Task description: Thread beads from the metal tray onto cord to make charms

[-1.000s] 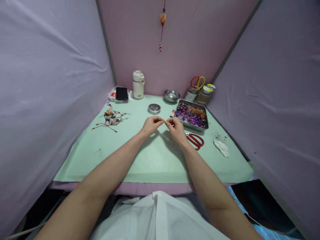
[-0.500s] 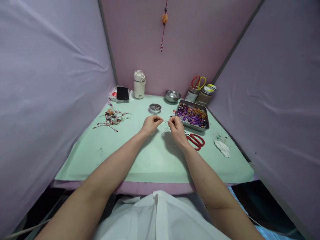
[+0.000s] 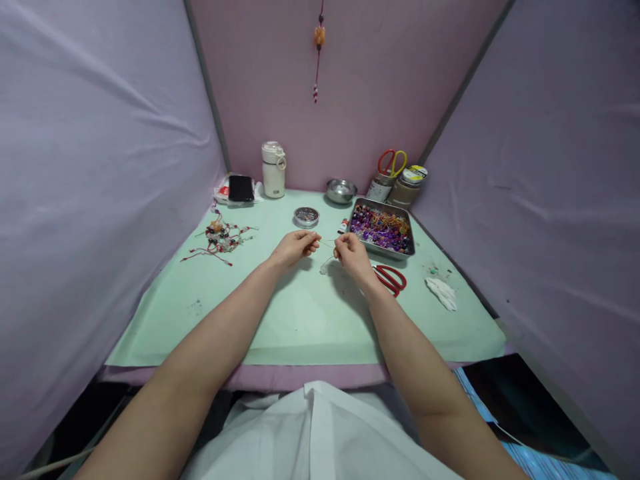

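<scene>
A thin, pale cord (image 3: 327, 241) runs between my two hands above the middle of the green table cover. My left hand (image 3: 296, 248) pinches one part of it between thumb and fingers. My right hand (image 3: 351, 255) pinches the other side, close to the bead tray. Below the right fingers a loose end hangs down with a small clear bead piece (image 3: 324, 269) on it, too small to make out well. Red-handled scissors (image 3: 391, 280) lie just right of my right wrist, which hides part of their blades.
A metal tray (image 3: 413, 248) of purple and orange beads stands right, a small round dish (image 3: 306, 217) and steel bowl (image 3: 341, 191) behind. Beaded strings (image 3: 220, 235) lie left. Jars (image 3: 406, 187), a white bottle (image 3: 274, 170) and a phone (image 3: 241, 189) line the back; a white cloth (image 3: 441, 293) lies right.
My left hand has moved slightly left, so the gap between the hands is wider and more cord shows. The whole view has shifted a little.
</scene>
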`<state>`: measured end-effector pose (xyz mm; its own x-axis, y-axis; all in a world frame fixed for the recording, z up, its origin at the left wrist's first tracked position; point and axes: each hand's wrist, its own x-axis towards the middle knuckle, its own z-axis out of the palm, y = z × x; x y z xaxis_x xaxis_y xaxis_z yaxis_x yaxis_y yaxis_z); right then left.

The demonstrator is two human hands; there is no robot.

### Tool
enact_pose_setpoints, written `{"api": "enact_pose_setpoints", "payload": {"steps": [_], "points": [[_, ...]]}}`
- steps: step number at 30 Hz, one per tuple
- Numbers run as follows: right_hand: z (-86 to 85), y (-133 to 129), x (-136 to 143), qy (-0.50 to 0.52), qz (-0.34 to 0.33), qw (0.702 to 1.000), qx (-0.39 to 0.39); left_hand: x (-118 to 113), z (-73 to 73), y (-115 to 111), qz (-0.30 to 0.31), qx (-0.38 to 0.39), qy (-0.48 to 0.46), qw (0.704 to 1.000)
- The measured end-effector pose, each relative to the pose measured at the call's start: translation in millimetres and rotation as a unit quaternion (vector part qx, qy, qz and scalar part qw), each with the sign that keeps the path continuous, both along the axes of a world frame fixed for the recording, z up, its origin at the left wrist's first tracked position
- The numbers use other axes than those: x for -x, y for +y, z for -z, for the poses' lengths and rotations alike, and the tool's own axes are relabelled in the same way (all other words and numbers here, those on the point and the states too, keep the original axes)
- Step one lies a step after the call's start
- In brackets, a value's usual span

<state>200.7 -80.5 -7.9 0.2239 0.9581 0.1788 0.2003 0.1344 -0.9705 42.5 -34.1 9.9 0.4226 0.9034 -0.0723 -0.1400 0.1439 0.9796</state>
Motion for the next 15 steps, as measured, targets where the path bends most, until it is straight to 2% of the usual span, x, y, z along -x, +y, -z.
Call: {"api": "enact_pose_setpoints", "payload": {"steps": [6,9,15], "points": [[2.2,2.0,-0.2,0.001,0.000,1.000,-0.014,2.5,0.8,1.5,-0.002,0.036,-0.055,0.998],[3.8,2.7,-1.0,-0.001,-0.005,1.000,-0.018,2.0,1.0,2.7,-0.022,0.036,-0.055,0.998],[1.9,0.4,-2.3,-0.066,0.000,0.997,-0.041,2.4,-1.8,9.2,-0.085,-0.043,0.043,0.995]]}}
